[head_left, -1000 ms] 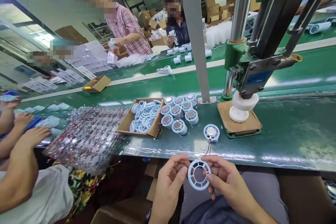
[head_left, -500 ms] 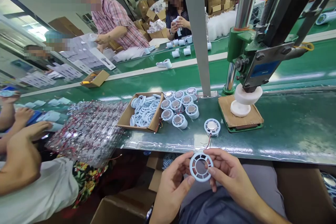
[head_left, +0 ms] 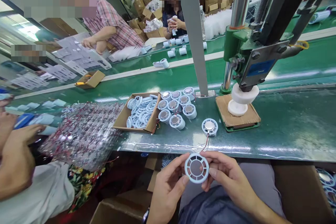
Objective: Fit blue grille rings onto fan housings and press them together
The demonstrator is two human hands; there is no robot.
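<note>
A light blue spoked plastic ring point(head_left: 186, 170), with a dark grey round centre, is held upright between both hands above my lap. My left hand point(head_left: 169, 187) pinches its left edge with thumb and fingers. On the other side, my right hand point(head_left: 231, 178) is closed on the right edge, its thumb near the rim. Just beyond the fingers, a round blue part with a silver disc point(head_left: 209, 126) sits on the green bench point(head_left: 294, 136), and its thin red and dark wires trail toward my hands.
Left of centre stands a cardboard box point(head_left: 151, 128) of blue rings beside several assembled cylinders point(head_left: 177, 121). A hand press point(head_left: 245, 94) with white pads rises at the right. Wired parts in clear plastic point(head_left: 81, 136) lie farther left, near a co-worker's arm point(head_left: 18, 157). Other people work across the bench.
The ring has turned to face me more squarely, and its dark centre shows more fully. My right thumb has shifted outward to the rim. The whole view has swung slightly.
</note>
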